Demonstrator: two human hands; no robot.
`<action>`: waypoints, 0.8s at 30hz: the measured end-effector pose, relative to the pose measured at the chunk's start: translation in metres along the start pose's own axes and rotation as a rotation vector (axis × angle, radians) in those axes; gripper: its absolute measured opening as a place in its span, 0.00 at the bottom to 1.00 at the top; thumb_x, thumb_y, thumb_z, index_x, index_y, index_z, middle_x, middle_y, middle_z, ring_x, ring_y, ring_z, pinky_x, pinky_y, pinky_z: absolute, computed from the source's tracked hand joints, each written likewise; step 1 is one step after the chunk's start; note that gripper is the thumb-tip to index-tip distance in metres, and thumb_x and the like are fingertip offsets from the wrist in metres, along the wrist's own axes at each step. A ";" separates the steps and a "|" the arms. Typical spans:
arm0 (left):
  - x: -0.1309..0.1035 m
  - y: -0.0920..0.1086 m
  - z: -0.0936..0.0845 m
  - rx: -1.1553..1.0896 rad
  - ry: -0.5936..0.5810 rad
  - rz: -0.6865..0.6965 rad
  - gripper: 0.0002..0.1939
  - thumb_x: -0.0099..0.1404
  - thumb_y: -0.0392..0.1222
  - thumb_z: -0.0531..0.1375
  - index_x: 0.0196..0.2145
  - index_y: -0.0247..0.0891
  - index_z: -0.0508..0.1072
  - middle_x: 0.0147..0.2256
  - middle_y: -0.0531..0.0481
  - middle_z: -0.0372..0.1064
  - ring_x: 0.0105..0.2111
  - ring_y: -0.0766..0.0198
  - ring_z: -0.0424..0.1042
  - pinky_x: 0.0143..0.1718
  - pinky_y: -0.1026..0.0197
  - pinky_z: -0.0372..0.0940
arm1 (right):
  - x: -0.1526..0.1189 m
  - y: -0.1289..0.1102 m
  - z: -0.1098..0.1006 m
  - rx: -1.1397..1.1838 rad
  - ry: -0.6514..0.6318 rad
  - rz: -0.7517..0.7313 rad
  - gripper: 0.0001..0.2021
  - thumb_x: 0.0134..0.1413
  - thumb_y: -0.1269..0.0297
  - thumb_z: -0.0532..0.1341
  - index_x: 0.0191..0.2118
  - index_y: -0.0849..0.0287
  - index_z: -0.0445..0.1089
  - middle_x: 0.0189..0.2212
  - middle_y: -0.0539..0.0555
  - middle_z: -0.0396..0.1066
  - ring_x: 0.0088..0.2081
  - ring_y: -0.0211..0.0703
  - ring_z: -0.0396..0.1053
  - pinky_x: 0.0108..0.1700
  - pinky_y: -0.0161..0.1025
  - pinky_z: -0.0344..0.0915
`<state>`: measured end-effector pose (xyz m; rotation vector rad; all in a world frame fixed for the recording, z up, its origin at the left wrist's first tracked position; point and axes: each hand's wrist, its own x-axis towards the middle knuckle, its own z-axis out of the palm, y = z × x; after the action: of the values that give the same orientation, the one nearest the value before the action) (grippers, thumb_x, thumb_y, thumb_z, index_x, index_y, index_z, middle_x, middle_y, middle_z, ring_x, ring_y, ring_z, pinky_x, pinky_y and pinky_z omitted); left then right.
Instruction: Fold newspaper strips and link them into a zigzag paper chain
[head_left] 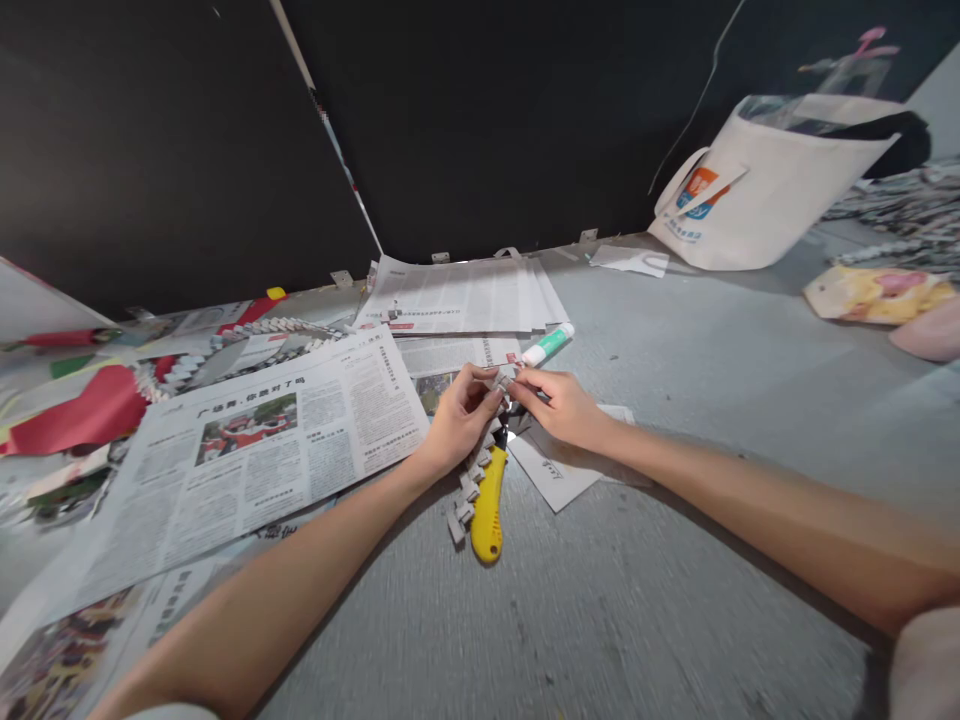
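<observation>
Both hands meet at the middle of the grey table, fingertips pinched at the upper end of a zigzag folded newspaper chain [469, 490]. My left hand [463, 415] grips the chain, which hangs down toward me below its fingers. My right hand [559, 405] pinches a small folded paper piece at that same end. Fingers partly hide the join. Right beside the chain lies a yellow-handled utility knife [489, 510], its front end partly covered by the hands. A green and white glue stick [549, 344] rests just beyond my right hand.
Newspaper sheets [337, 420] spread on the left, with another stack [457, 295] behind. A white card [555, 470] lies under my right wrist. Red paper [90, 410] and another folded chain [277, 326] are at far left. A white bag [780, 190] stands back right, before a black partition [510, 120].
</observation>
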<state>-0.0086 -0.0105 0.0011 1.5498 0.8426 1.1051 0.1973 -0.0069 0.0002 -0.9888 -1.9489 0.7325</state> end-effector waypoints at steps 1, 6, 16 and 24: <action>0.000 0.000 0.000 0.002 -0.001 -0.001 0.19 0.70 0.53 0.68 0.47 0.40 0.68 0.34 0.53 0.73 0.34 0.65 0.72 0.39 0.60 0.65 | 0.000 0.000 0.000 -0.006 0.003 -0.005 0.18 0.74 0.54 0.56 0.30 0.54 0.62 0.25 0.49 0.61 0.29 0.42 0.60 0.34 0.43 0.56; -0.003 0.000 0.002 -0.097 0.034 -0.086 0.22 0.69 0.54 0.68 0.48 0.41 0.63 0.34 0.53 0.74 0.31 0.65 0.73 0.35 0.60 0.65 | 0.000 0.000 0.001 -0.012 0.037 -0.027 0.18 0.75 0.54 0.56 0.31 0.55 0.64 0.26 0.49 0.63 0.30 0.42 0.62 0.35 0.42 0.58; 0.000 0.000 0.004 -0.100 0.033 -0.039 0.23 0.67 0.52 0.71 0.37 0.41 0.59 0.34 0.53 0.74 0.32 0.66 0.72 0.34 0.61 0.64 | -0.001 0.000 0.002 -0.040 0.077 -0.064 0.17 0.75 0.55 0.57 0.31 0.55 0.66 0.26 0.49 0.66 0.30 0.42 0.62 0.36 0.42 0.59; 0.000 -0.002 0.001 -0.091 0.112 -0.074 0.22 0.67 0.57 0.70 0.36 0.41 0.64 0.28 0.56 0.68 0.27 0.68 0.67 0.30 0.63 0.61 | 0.004 0.000 -0.002 0.247 -0.102 0.122 0.19 0.73 0.51 0.59 0.30 0.55 0.63 0.25 0.48 0.59 0.27 0.39 0.56 0.31 0.41 0.53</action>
<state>-0.0074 -0.0107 -0.0007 1.3821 0.9052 1.1689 0.1974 -0.0034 0.0025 -0.9396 -1.8409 1.0834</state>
